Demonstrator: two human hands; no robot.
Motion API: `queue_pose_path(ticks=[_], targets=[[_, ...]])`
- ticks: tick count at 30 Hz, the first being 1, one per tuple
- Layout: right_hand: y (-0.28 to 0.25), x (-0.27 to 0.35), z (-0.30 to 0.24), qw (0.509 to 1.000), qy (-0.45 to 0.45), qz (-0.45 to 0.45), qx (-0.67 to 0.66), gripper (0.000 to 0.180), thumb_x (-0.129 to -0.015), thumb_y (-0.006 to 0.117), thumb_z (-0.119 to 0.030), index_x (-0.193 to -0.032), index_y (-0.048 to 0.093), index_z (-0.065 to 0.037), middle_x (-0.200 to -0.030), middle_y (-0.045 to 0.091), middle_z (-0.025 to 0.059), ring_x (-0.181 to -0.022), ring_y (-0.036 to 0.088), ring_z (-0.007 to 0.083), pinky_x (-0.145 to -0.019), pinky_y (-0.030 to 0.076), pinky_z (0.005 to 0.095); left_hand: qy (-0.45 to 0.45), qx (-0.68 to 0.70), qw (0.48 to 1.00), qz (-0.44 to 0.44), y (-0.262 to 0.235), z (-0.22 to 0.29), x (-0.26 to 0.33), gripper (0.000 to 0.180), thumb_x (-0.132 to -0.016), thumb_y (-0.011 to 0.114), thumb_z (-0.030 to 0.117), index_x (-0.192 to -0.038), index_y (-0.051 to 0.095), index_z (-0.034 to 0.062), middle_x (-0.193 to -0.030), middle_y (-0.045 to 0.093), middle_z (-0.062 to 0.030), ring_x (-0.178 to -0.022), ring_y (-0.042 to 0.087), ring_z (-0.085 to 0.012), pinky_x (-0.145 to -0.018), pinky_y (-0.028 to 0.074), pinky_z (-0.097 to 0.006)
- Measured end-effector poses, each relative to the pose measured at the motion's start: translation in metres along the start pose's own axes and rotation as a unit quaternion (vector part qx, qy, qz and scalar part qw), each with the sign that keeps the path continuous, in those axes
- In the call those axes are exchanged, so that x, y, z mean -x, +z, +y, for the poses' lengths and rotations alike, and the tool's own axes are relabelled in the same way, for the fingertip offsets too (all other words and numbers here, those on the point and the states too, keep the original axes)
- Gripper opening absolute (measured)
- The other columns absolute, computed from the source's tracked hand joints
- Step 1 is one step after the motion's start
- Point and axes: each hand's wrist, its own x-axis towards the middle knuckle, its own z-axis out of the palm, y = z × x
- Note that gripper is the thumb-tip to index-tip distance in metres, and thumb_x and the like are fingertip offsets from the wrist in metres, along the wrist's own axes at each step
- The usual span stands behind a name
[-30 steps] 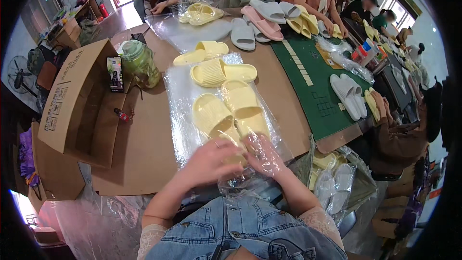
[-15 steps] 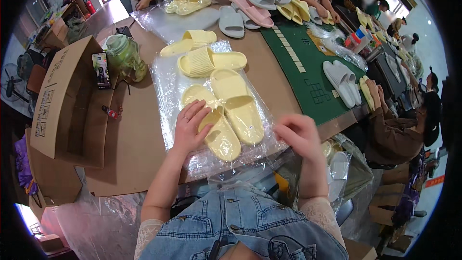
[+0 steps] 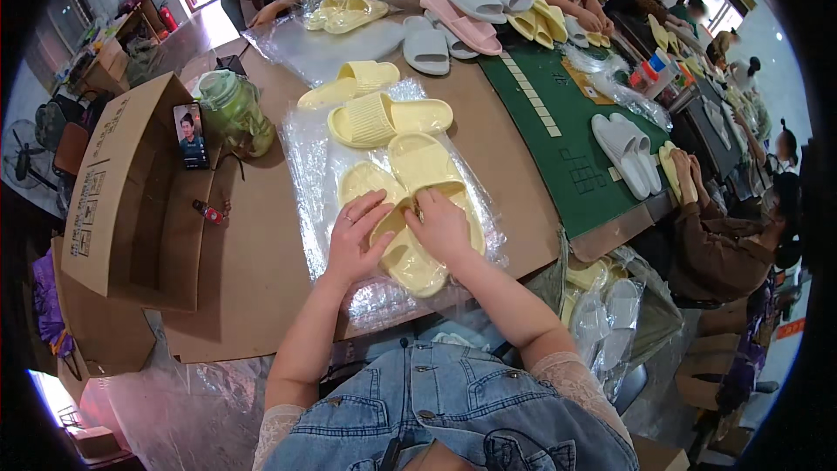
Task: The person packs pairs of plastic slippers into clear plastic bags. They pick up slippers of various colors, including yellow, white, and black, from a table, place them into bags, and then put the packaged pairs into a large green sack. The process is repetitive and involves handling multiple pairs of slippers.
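Note:
Two pale yellow slippers [image 3: 410, 253] lie side by side on a stack of clear plastic bags [image 3: 305, 157] on the brown cardboard-covered table [image 3: 253, 279]. My left hand [image 3: 357, 240] rests flat on the left slipper, fingers spread. My right hand [image 3: 440, 227] presses on the right slipper [image 3: 427, 161] near its strap. Another yellow slipper pair [image 3: 388, 118] lies just beyond on the same plastic, and a third pair [image 3: 349, 83] lies farther back.
An open cardboard box [image 3: 131, 201] stands on its side at left, a phone [image 3: 191, 135] and a green jar [image 3: 234, 113] beside it. Grey, pink and yellow slippers [image 3: 462, 17] lie on the far table and a green mat [image 3: 567, 113]. Other people sit around.
My right hand has moved from the table's near edge onto the right slipper. My left hand stays on the left slipper.

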Motion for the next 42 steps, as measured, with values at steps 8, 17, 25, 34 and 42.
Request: queue_pose_path(ticks=[8,17,25,34,42], targets=[[-0.015,0.004,0.007,0.998,0.037,-0.016,-0.038,0.018,-0.088,0.064,-0.024,-0.089,0.059,-0.006,-0.084,0.064,0.0112,-0.073,0.064,0.0346,-0.063,0.052,0.0450,-0.028,-0.091,0.995,0.022,0.007,-0.003,0.008,0.051,-0.084,0.070,0.025,-0.130,0.060,0.0062,-0.143,0.049,-0.0183,-0.135,0.040,-0.0409,-0.112,0.034,-0.049],[-0.095,0.079,0.080,0.992,0.125,-0.005,-0.010,0.018,-0.081,0.069,-0.023,-0.081,0.060,-0.007,-0.073,0.063,0.0107,-0.065,0.064,0.0299,-0.059,0.050,0.0402,-0.138,-0.173,0.974,-0.043,0.021,-0.022,0.013,0.065,-0.090,0.062,0.035,-0.138,0.047,-0.0050,-0.144,0.043,-0.0325,-0.137,0.036,-0.0473,-0.116,0.025,-0.050],[-0.263,0.153,0.127,0.940,0.248,0.154,0.177,0.019,-0.080,0.070,-0.022,-0.079,0.061,-0.005,-0.072,0.062,0.0133,-0.066,0.063,0.0325,-0.060,0.049,0.0408,-0.155,-0.191,0.967,-0.069,0.013,-0.017,0.014,0.063,-0.083,0.071,0.029,-0.134,0.053,-0.0034,-0.146,0.042,-0.0305,-0.137,0.036,-0.0457,-0.115,0.028,-0.050],[-0.365,0.277,0.163,0.840,0.399,-0.021,0.368,0.025,-0.080,0.067,-0.028,-0.076,0.066,-0.003,-0.075,0.066,0.0169,-0.074,0.065,0.0383,-0.067,0.050,0.0483,-0.151,-0.202,0.964,-0.087,0.015,-0.023,0.016,0.061,-0.086,0.070,0.029,-0.138,0.051,0.0024,-0.150,0.041,-0.0235,-0.142,0.032,-0.0398,-0.118,0.022,-0.050],[-0.288,0.299,0.214,0.850,0.461,-0.046,0.249,0.030,-0.080,0.067,-0.032,-0.074,0.068,-0.003,-0.078,0.068,0.0211,-0.078,0.065,0.0413,-0.072,0.052,0.0493,-0.141,-0.203,0.965,-0.089,0.016,-0.025,0.018,0.058,-0.088,0.068,0.028,-0.138,0.051,0.0027,-0.151,0.040,-0.0223,-0.142,0.032,-0.0387,-0.117,0.023,-0.049]])
